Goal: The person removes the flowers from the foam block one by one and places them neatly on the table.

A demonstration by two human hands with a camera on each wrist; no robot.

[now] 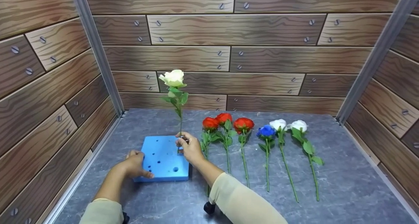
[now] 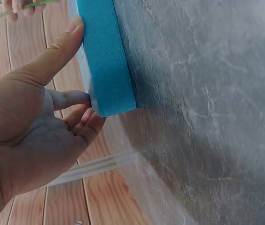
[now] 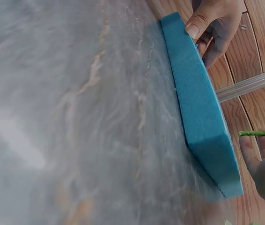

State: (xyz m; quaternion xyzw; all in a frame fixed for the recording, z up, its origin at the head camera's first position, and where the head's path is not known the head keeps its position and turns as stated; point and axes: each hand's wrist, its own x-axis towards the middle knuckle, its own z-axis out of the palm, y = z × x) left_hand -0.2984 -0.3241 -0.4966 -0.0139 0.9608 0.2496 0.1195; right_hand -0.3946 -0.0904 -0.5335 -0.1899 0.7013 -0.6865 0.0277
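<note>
A cream-white rose (image 1: 173, 78) stands nearly upright over the back right part of a blue foam block (image 1: 163, 175). My right hand (image 1: 191, 148) pinches its green stem low down. In the right wrist view, the stem's cut end (image 3: 245, 133) shows just above the block's top, with fingers behind it. My left hand (image 1: 134, 165) holds the block at its left side, the thumb (image 2: 67, 40) pressing near the front edge and the other fingers around the corner. Several holes (image 1: 175, 169) of different sizes dot the block's top.
To the right lie red roses (image 1: 243, 125), a blue rose (image 1: 266, 131) and white roses (image 1: 298, 126) in a row, stems toward me. The grey marbled table (image 1: 163, 204) is enclosed by wood-patterned walls (image 1: 229, 31). A small black object (image 1: 209, 208) shows beside my right sleeve.
</note>
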